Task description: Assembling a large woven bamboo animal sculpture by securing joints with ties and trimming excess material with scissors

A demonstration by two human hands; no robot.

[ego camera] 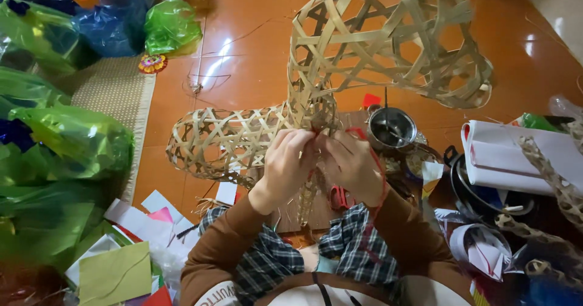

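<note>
A large openwork frame woven of pale bamboo strips [376, 45] stands on the orange tiled floor. One rounded lobe rises at the upper right and a longer lobe [225, 139] lies to the left. My left hand [286, 163] and my right hand [351, 163] meet at the joint where the lobes join, fingers pinched on the strips there. A thin red string [380, 172] runs over my right wrist. Loose strip ends hang below my hands.
Green and blue plastic bags [67, 142] pile up at the left on a woven mat [112, 90]. Coloured paper sheets [118, 272] lie at the lower left. A small metal pot [392, 127], rolled white paper [522, 154] and woven pieces [555, 181] crowd the right.
</note>
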